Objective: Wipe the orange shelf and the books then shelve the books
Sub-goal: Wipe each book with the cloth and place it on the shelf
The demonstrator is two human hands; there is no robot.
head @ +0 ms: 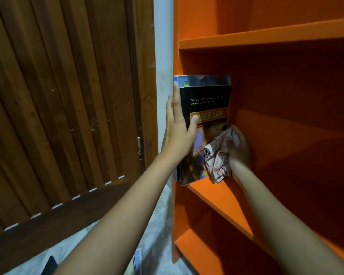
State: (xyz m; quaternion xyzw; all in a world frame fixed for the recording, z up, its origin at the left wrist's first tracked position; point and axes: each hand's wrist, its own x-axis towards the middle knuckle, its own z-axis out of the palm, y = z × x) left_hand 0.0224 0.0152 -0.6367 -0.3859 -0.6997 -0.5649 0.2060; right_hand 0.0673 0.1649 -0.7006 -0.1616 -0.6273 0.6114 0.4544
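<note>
One paperback book [206, 116] stands upright at the left front corner of the orange shelf [224, 197], against its side wall. Left hand [179, 133] lies flat and open on spine/cover, steadying it; right hand [239, 147] is closed round 1 soft rag [216, 161]. Book prob. light, bendy cover, so hold by the spine. More books [137, 261] on floor, approx 2, count unclear.

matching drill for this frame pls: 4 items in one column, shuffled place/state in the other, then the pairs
Items:
1. left hand
2. right hand
3. Cyber Law book
4. wooden slatted door

Places/states:
A. stands upright on the orange shelf, at its left end
B. clutches a crumpled patterned cloth
C. left of the shelf unit, past the white wall strip
D. flat and open, fingers along the book's spine edge

Pairs: 1-D, 2-B, 3-A, 4-C
</note>
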